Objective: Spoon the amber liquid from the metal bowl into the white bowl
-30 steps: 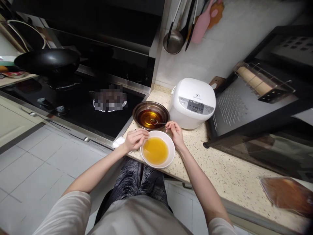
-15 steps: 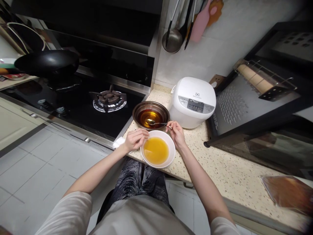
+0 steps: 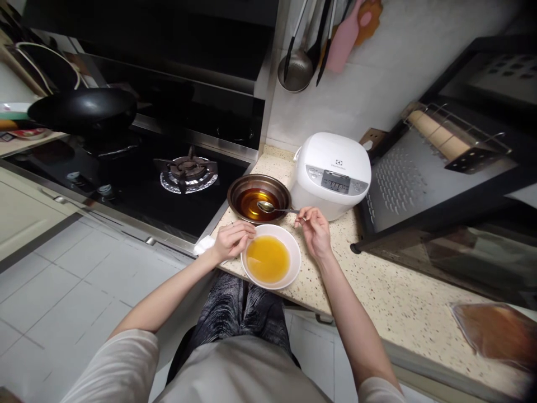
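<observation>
A metal spoon (image 3: pixel 280 209) is pinched by its handle end in my right hand (image 3: pixel 315 230). The spoon's bowl hangs over a dark metal basin (image 3: pixel 237 188) that holds clear amber liquid (image 3: pixel 253 208). My left hand (image 3: pixel 233 240) grips the upper left rim of a white bowl (image 3: pixel 295 258), its fingers closed on the edge. Cloudy yellow liquid (image 3: pixel 267 260) fills much of the bowl, which rests at the counter's front edge, just in front of the basin.
A white rice cooker (image 3: pixel 331 176) stands right behind my right hand. To the left is a gas hob with a bare burner (image 3: pixel 188 172) and a black wok (image 3: pixel 84 109). A packet of brown stuff (image 3: pixel 499 334) lies on the counter (image 3: pixel 377 291) at right. Utensils (image 3: pixel 300 67) hang on the wall.
My right hand has shifted to the right, drawing the spoon a little towards the basin's right side. My left hand and the white bowl stay put.
</observation>
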{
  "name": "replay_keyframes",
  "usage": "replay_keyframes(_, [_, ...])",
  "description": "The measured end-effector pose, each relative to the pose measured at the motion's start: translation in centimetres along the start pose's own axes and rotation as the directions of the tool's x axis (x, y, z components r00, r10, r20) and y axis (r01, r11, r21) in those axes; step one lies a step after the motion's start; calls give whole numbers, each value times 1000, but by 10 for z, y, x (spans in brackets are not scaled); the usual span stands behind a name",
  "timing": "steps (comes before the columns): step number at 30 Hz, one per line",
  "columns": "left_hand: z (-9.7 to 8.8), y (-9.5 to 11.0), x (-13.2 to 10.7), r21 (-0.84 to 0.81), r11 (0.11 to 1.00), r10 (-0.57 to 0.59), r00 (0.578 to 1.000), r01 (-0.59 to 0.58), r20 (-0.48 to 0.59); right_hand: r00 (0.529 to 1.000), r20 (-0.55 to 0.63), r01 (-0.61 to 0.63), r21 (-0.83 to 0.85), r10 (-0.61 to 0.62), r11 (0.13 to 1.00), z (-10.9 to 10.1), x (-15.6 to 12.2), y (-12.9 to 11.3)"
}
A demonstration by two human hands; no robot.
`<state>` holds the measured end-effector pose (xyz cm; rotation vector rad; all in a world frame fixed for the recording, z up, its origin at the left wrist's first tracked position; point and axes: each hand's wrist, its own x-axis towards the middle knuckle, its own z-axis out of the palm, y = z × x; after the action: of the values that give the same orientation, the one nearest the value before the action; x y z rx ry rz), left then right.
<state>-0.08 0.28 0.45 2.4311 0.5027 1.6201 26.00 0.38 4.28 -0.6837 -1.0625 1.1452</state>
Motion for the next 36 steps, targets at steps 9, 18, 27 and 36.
replay_keyframes(9, [-1, 0, 1, 12, 1000, 20, 1000, -20, 3, 998, 1, 58, -30, -58, 998, -4, -3, -21])
replay_keyframes(18, [-2, 1, 2, 24, 1000, 11, 1000, -12, 16, 996, 8, 92, 24, -92, 995, -7, -4, -38])
replay_keyframes(27, [-2, 1, 2, 27, 1000, 12, 1000, -12, 18, 991, 98, 86, 6, -86, 996, -6, -7, -42])
replay_keyframes(36, [-2, 2, 2, 23, 1000, 21, 1000, -21, 14, 957, 279, 88, -8, -82, 996, -8, -12, -39])
